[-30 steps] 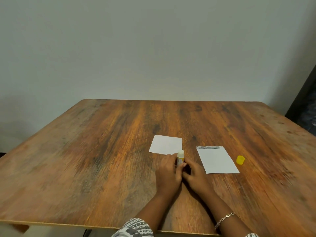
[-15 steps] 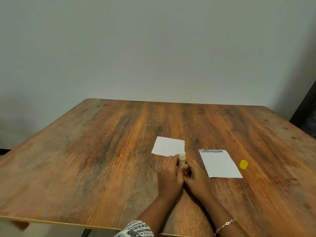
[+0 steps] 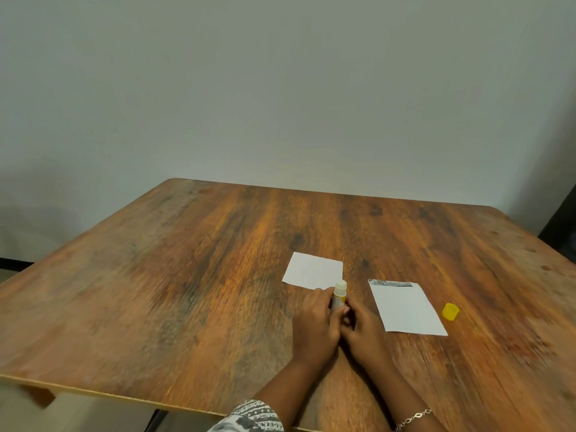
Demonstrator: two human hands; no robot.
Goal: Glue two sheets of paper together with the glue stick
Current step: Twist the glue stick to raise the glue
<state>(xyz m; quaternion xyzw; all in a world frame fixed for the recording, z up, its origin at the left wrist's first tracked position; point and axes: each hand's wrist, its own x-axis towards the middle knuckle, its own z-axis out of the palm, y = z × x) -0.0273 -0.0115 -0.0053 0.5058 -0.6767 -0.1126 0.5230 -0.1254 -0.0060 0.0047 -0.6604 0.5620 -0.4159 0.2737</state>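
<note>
Both hands meet over the wooden table around the glue stick, which stands upright and uncapped between them. The left hand grips its barrel with curled fingers and thumb. The right hand seems to pinch its lower end, though that end is mostly hidden. One sheet of paper lies just beyond the stick. A second sheet, with a dark strip along its far edge, lies to the right, and the yellow cap sits just beside it.
</note>
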